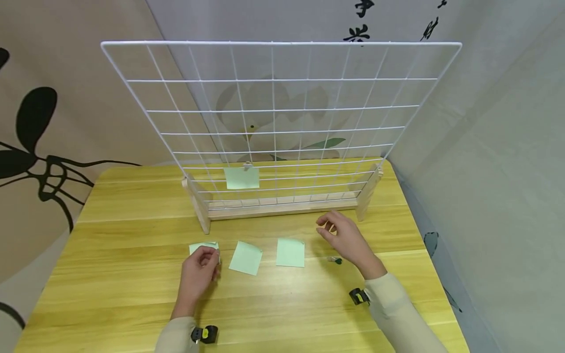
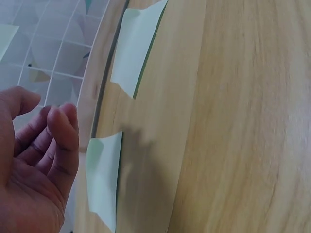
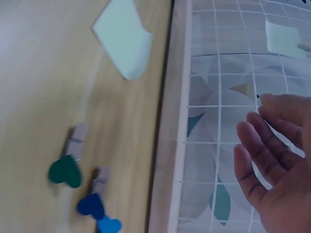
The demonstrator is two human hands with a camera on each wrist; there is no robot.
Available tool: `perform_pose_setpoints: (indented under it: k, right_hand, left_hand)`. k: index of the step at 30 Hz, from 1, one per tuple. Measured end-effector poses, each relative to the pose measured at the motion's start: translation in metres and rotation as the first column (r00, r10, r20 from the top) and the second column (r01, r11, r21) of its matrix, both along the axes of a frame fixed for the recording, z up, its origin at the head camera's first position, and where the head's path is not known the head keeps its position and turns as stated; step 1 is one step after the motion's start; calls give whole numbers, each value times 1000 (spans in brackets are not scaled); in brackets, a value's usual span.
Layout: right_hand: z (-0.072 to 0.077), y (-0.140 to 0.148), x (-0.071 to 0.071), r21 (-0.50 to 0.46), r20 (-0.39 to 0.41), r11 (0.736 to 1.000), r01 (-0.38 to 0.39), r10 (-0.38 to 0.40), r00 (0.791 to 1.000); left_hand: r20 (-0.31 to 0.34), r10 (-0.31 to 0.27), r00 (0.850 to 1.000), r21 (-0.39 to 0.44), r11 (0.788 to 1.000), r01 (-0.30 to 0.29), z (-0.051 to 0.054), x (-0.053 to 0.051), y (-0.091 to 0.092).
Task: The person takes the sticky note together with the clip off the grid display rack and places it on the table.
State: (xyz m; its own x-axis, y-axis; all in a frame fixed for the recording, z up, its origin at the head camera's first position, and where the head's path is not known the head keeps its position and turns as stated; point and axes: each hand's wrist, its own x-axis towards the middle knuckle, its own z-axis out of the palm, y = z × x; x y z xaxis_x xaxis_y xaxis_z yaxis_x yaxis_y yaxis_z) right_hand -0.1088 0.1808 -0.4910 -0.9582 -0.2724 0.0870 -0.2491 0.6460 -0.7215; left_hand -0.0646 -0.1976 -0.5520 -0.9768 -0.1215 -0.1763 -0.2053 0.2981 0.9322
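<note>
My left hand (image 1: pixel 199 272) hovers by the leftmost pale green paper note (image 1: pixel 203 246), partly covering it in the head view. In the left wrist view its loosely bent fingers (image 2: pixel 65 131) hold nothing. Two more notes, a tilted one (image 1: pixel 245 258) and a straighter one (image 1: pixel 290 252), lie to its right. My right hand (image 1: pixel 346 240) is raised above the table before the rack, its fingers relaxed and empty. Below it lie small wooden clothespins with hearts, one green (image 3: pixel 65 171), one dark blue (image 3: pixel 91 206) and one light blue (image 3: pixel 109 224).
A white wire grid rack (image 1: pixel 273 110) stands on a wooden base (image 1: pixel 282 210) at the table's back. Another green note (image 1: pixel 242 178) hangs low on it from a clip (image 1: pixel 248 165). Printed curtains surround the wooden table (image 1: pixel 110 274).
</note>
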Motion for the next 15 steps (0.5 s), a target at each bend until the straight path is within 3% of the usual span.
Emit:
perform_pose_setpoints:
  k: [4,8,10,15]
  right_hand:
    - [7,-2,-5,-22,-2,1000,-1,1,1000]
    - [12,-3,-9,-28,4,1000,6,-6,1000]
    - [13,-4,-11,-22,2,1000,11,-11,1000]
    - [15,-7,-13,-20,-2,1000,10,-10,1000]
  left_hand:
    - [16,-7,1000,4,1000,7,9,-1,4]
    - [8,0,1000,-26,1000,0,8,0,6]
    - [-13,1,1000,-38,999,-2,1,-2,6]
    - [-43,3,999,-98,995,-7,1,-5,13]
